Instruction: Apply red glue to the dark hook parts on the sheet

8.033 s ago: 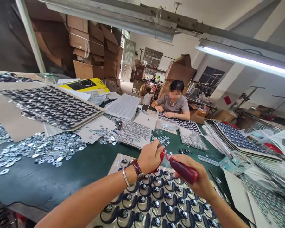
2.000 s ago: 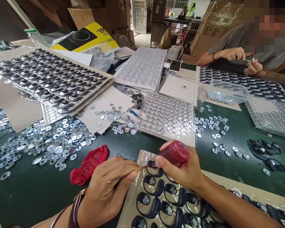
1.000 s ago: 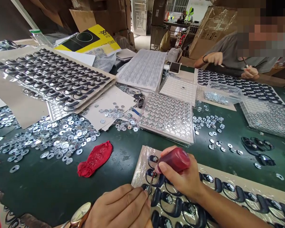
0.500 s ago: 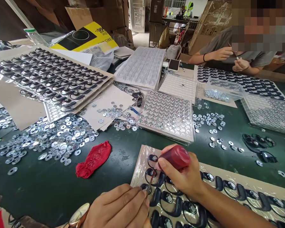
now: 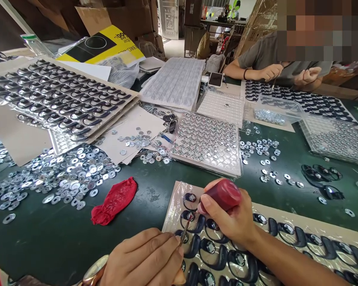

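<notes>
My right hand is closed around a dark red squeeze bottle, tilted so its narrow end points down and left. That end is close above a sheet of black looped parts under clear film, lying on tan card. My left hand, with a watch at the wrist, grips a thin pointed metal tool. The tool's reddish tip is at the round metal centre of one black part, just below the bottle's end. Fingers hide most of the tool's handle.
A red cloth pouch and many loose metal washers lie left on the green table. Stacked sheets of round metal pieces stand ahead. Left is a card of black parts. Across the table, a co-worker's hands work above another sheet.
The view has shifted slightly, moving most things a little left. My hands keep nearly the same place over the sheet. The co-worker's hands have moved farther apart.
</notes>
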The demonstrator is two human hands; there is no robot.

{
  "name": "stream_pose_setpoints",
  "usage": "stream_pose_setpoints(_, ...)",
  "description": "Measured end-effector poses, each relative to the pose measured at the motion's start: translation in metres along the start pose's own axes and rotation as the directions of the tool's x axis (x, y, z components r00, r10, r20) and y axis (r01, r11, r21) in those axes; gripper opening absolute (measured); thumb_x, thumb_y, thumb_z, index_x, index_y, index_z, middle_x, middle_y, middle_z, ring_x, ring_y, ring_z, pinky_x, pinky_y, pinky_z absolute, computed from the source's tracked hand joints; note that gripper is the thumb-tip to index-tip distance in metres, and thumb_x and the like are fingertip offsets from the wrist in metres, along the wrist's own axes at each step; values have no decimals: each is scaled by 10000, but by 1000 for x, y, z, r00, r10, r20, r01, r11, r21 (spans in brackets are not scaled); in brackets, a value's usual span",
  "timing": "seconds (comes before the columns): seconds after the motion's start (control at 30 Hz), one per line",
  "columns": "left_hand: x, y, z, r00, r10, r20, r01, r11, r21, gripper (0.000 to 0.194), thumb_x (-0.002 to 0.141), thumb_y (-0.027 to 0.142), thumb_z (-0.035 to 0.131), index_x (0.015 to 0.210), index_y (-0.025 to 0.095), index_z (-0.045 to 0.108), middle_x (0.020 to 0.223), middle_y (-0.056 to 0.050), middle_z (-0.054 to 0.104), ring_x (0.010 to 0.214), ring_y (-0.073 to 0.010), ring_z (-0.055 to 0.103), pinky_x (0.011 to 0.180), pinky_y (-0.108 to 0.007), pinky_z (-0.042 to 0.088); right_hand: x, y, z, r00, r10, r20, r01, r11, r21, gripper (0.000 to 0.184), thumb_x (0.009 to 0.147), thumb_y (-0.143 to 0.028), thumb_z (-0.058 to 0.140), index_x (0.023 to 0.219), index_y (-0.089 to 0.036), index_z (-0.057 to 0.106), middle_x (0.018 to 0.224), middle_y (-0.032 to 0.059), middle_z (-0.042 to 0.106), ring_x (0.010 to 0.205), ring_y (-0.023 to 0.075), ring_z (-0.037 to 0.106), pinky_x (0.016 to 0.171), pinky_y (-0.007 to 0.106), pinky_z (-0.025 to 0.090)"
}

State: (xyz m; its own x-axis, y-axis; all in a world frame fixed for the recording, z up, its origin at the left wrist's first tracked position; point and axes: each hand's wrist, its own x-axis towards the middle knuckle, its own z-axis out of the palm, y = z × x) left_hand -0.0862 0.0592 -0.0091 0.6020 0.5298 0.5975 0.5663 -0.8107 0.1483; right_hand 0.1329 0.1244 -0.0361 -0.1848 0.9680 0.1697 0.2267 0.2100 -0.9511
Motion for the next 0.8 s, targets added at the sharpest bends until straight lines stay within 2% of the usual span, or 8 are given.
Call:
stream_pose_setpoints(0.23,-1,3,0,998,-65,-19,65,998,-16,260,966,192,426,969,158,684,926,-44,733,877,-127,700,896,-221,543,3,-2,0,1000,-13,26,15,999,-46,121,795,-296,648,786,-177,622,558,-4,620,477,135,585,463,248,501)
stream_pose_setpoints(0.63,10,-4,-5,995,-94,-21,91,991,-100,273,960,186,412,946,138,680,875,-49,734,825,-130,697,804,-215,563,2,-4,-1,999,-8,51,9,1000,-21,131,814,-294,634,806,-165,610,544,4,625,469,141,592,457,255,489)
stream_pose_setpoints(0.8,3,-6,-3,980,-198,-20,190,963,-192,208,907,131,473,966,126,672,895,-63,728,836,-148,693,793,-247,568,2,-6,-2,998,-2,70,3,1000,-20,136,822,-303,628,802,-170,609,538,-1,622,472,139,592,458,252,493)
